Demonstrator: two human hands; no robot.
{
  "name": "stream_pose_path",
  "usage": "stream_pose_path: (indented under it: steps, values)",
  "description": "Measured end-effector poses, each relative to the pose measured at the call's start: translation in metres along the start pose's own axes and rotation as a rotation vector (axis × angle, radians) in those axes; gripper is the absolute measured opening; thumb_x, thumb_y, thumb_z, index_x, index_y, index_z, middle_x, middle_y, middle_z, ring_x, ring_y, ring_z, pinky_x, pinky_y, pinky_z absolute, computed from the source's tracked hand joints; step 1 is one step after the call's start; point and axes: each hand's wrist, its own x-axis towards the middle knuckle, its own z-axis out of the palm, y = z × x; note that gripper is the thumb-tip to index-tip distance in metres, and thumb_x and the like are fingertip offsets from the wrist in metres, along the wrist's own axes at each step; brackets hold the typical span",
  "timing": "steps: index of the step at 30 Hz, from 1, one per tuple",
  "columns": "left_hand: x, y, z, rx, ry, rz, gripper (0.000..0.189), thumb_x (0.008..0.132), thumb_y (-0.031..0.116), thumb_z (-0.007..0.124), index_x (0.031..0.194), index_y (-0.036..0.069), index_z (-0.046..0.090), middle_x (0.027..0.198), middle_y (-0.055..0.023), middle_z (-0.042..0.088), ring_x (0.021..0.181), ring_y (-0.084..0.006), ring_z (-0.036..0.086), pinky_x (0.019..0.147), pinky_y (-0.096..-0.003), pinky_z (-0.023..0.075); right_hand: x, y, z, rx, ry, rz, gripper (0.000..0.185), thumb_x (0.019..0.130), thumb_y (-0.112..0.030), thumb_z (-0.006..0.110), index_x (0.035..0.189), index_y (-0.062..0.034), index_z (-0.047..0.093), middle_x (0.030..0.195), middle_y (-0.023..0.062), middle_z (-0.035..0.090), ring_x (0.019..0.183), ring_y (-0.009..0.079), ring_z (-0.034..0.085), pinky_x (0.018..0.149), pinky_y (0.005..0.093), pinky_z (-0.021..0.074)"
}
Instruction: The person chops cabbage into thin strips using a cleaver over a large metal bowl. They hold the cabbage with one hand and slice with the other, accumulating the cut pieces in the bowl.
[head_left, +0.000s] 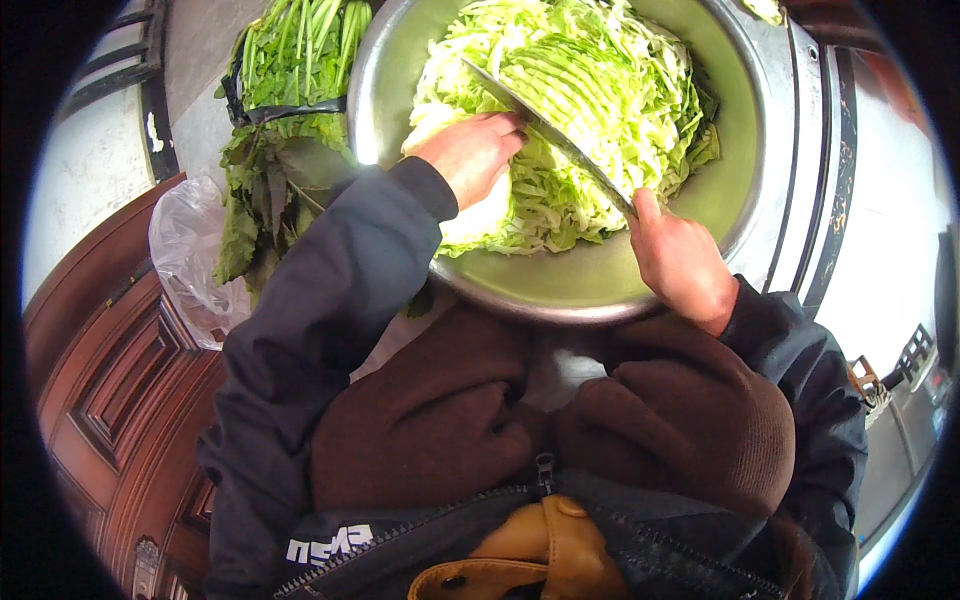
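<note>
A wide metal basin (739, 172) sits in front of my knees, heaped with shredded cabbage (600, 97). My right hand (682, 255) grips the handle end of a long-bladed knife (559, 139), whose blade slants up and leftward across the heap. Fingers bent, my left hand (476, 154) presses on a pale piece of cabbage (476, 221) at the basin's left side. Its fingertips are close to the blade; whether they touch it I cannot tell. Sliced strips lie in rows just beyond the blade. The handle itself is mostly hidden in my right fist.
Left of the basin lies a bundle of leafy greens (292, 67) tied with a dark band (296, 111). A clear plastic bag (199, 259) is beside it, near a brown panelled wooden door (120, 397). A metal-edged track or sill (814, 172) runs along the right.
</note>
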Motion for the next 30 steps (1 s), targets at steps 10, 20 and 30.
stream_pose_path:
  steps: [10, 20, 30]
  values:
    - [0.005, -0.003, 0.001, 0.006, -0.061, -0.034, 0.040, 0.078, 0.001, 0.066, 0.118, 0.000, 0.061, 0.115, -0.0151, 0.060, 0.107, -0.0363, 0.058, 0.092, -0.0423, 0.0503, 0.046, 0.000, 0.026, -0.016, 0.025, -0.068, 0.018, 0.095, -0.014, 0.046, 0.104, -0.0007, 0.040, 0.068, 0.0267, 0.061, 0.066, 0.0474, 0.061, 0.059, 0.0577, 0.0455]
    - [0.004, 0.001, -0.006, -0.050, -0.025, -0.096, 0.037, 0.078, -0.002, 0.067, 0.114, 0.000, 0.061, 0.112, -0.0132, 0.054, 0.102, -0.0346, 0.059, 0.088, -0.0406, 0.0515, 0.050, 0.022, 0.014, 0.010, 0.182, -0.049, 0.014, 0.096, -0.015, 0.045, 0.100, -0.0019, 0.042, 0.074, 0.0274, 0.062, 0.072, 0.0480, 0.061, 0.065, 0.0571, 0.0461]
    - [0.032, -0.006, -0.003, 0.072, -0.086, -0.146, 0.026, 0.077, 0.000, 0.062, 0.103, -0.001, 0.062, 0.106, -0.0171, 0.058, 0.098, -0.0363, 0.061, 0.082, -0.0432, 0.0534, 0.018, 0.014, -0.001, 0.100, 0.380, -0.024, 0.023, 0.096, -0.018, 0.053, 0.108, -0.0015, 0.042, 0.065, 0.0261, 0.060, 0.064, 0.0468, 0.060, 0.056, 0.0560, 0.0450]
